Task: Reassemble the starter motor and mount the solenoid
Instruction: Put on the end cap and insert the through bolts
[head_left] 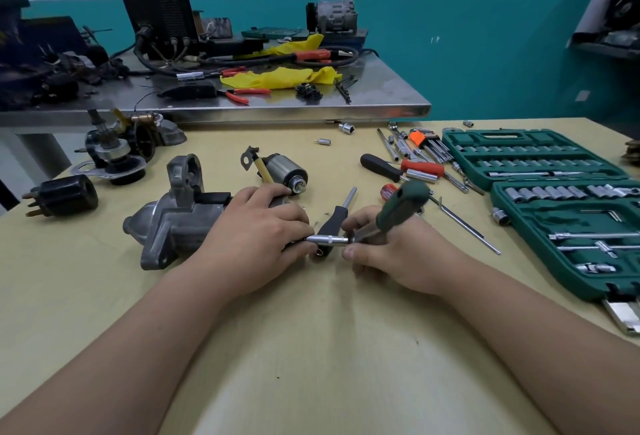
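Observation:
The grey starter motor (pixel 173 223) lies on its side on the yellow table (pixel 311 348), nose to the left. My left hand (pixel 256 230) wraps over its rear body and holds it down. My right hand (pixel 384 254) grips a green-handled ratchet (pixel 398 211) near its head. A chrome socket extension (pixel 327 239) runs from the ratchet head to the motor's rear end. The cylindrical solenoid (pixel 285 170) lies apart, just behind the motor. A black-handled driver (pixel 334 220) lies between my hands.
An open green socket set case (pixel 568 206) fills the right side. Loose sockets, hex keys (pixel 427 144) and an orange-handled screwdriver (pixel 420 167) lie behind my right hand. Other motor parts (pixel 114 154) and a black plug (pixel 62 195) sit at the left. A steel bench (pixel 242 109) stands behind.

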